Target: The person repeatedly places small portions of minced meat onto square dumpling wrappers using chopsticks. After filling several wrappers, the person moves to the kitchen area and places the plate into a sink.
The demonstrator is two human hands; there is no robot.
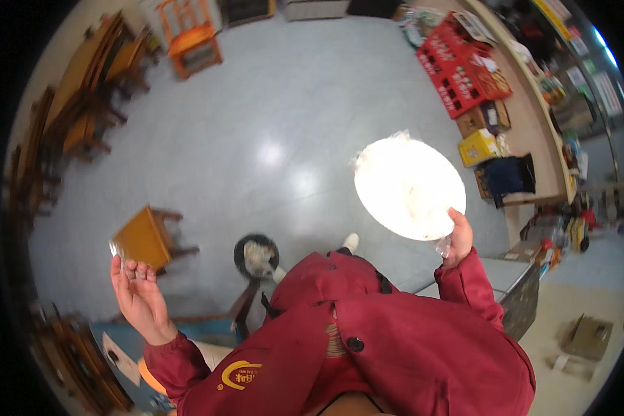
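Observation:
My right hand grips the near right rim of a round white plate, which looks overexposed. Clear plastic film shows at the plate's far edge and just under my fingers. Off to the left, my left hand is raised palm up with its fingers partly bent. A small shiny, transparent piece stands at the tip of one of its fingers; whether it is film or something else I cannot tell. Beyond that hand is a wooden stool. Both sleeves are dark red.
A black bin with a light liner stands on the grey floor by my feet. Red crates, a yellow box and a counter line the right. Wooden chairs and tables are along the left; an orange chair stands at the far wall.

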